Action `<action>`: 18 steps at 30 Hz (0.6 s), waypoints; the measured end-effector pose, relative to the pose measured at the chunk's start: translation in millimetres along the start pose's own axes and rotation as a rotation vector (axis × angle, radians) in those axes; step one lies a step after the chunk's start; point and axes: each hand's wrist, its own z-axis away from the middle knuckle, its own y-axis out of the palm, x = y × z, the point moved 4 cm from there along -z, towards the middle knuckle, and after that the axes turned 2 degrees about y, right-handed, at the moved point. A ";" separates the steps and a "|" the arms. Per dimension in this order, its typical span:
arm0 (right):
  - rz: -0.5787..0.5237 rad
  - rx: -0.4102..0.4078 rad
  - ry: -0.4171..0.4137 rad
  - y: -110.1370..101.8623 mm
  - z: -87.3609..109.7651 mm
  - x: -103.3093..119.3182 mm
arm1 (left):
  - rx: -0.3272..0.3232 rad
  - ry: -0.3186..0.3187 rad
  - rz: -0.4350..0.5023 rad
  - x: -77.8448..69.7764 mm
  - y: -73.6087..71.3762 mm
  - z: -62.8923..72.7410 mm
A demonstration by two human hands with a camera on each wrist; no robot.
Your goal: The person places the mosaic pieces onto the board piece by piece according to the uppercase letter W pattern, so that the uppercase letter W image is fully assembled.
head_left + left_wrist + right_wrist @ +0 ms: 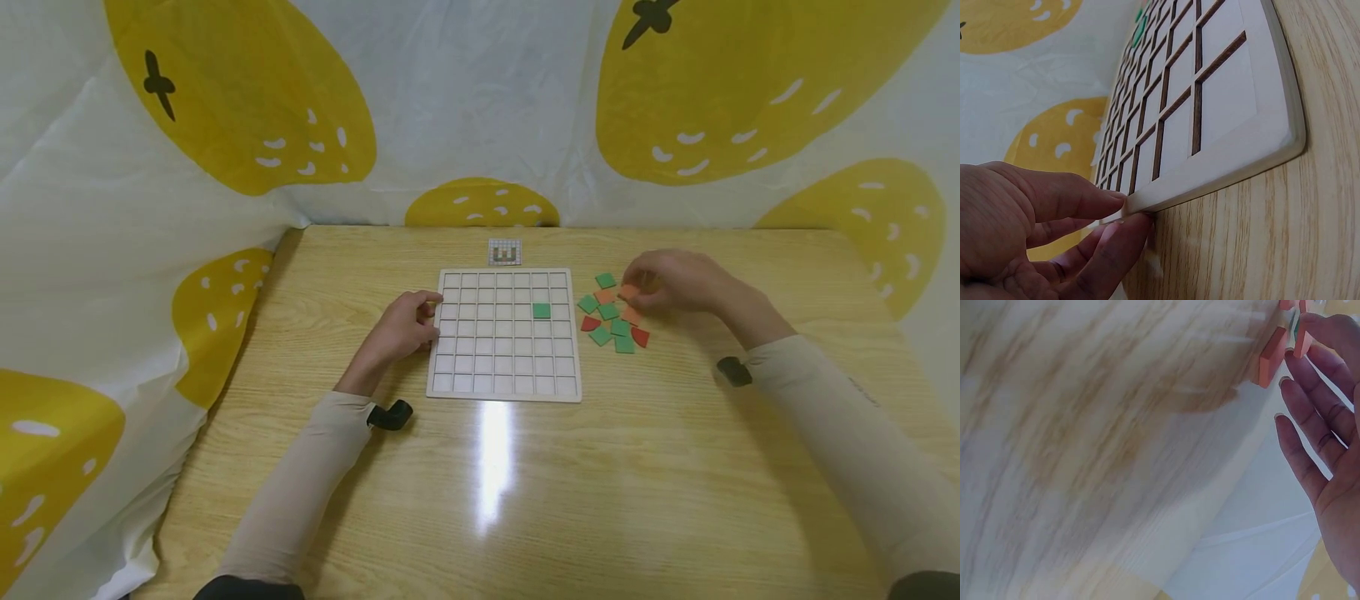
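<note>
A white square grid board [483,343] lies flat on the table, with one green square tile [542,311] in a cell on its right side. My left hand [405,325] holds the board's left edge; the left wrist view has the thumb on the rim and a finger low against the side. To the right of the board, my right hand [678,282] is at the far side of a loose tile pile. Its thumb and index finger pinch an orange tile [1302,340], while the other fingers extend loosely. Another orange tile [1271,357] lies close by.
The pile holds several green tiles [624,344], orange tiles [604,296] and red rounded pieces [590,323]. A small pattern card [505,252] lies just behind the board. A lemon-print curtain [480,100] hangs along the table's back and left edges.
</note>
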 end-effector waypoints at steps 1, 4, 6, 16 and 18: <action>-0.002 0.000 -0.001 -0.5 0.0 0.1 | -0.001 0.001 0.003 0.1 0.0 0.0; -0.004 -0.001 -0.005 -2.0 0.2 0.5 | -0.001 0.000 0.004 -0.1 -0.1 0.1; -0.002 -0.003 -0.008 -2.8 0.4 0.7 | -0.001 -0.002 0.005 -0.3 -0.1 -0.2; -0.026 -0.013 -0.043 -8.3 0.0 9.3 | 0.001 -0.003 0.002 -0.9 0.0 0.2; -0.032 -0.016 -0.055 -8.6 -0.3 12.3 | 0.002 -0.003 0.003 -0.9 0.0 0.3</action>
